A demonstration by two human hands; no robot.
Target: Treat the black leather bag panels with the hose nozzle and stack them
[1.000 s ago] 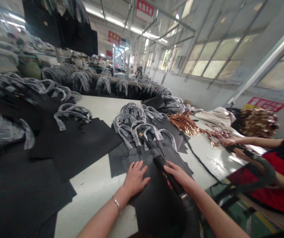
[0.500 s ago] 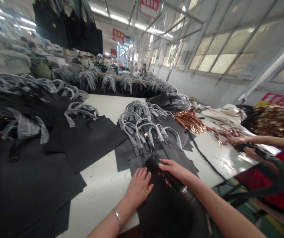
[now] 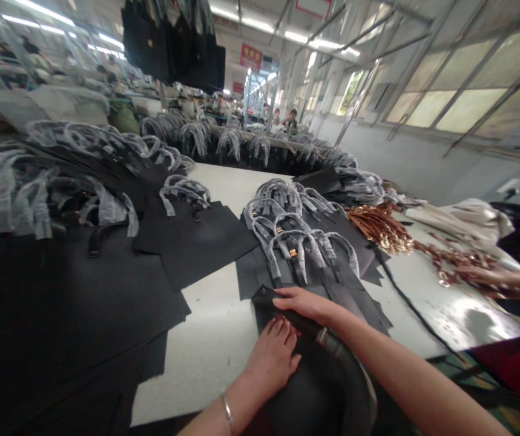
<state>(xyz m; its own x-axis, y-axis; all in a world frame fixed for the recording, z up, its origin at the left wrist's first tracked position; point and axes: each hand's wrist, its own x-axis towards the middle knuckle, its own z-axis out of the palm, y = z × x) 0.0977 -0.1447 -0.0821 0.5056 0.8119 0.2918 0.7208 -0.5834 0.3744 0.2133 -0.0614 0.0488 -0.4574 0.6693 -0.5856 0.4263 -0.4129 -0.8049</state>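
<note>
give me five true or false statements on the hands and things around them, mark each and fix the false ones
1. The right hand grips a black tool. True.
2. The left hand is raised clear of the black panel. False: it rests on it.
3. The bracelet is on the right wrist. False: it is on the left.
4. The handles beyond the hands have clear wrapping. True.
5. The brown straps lie left of both hands. False: they lie to the right.
</note>
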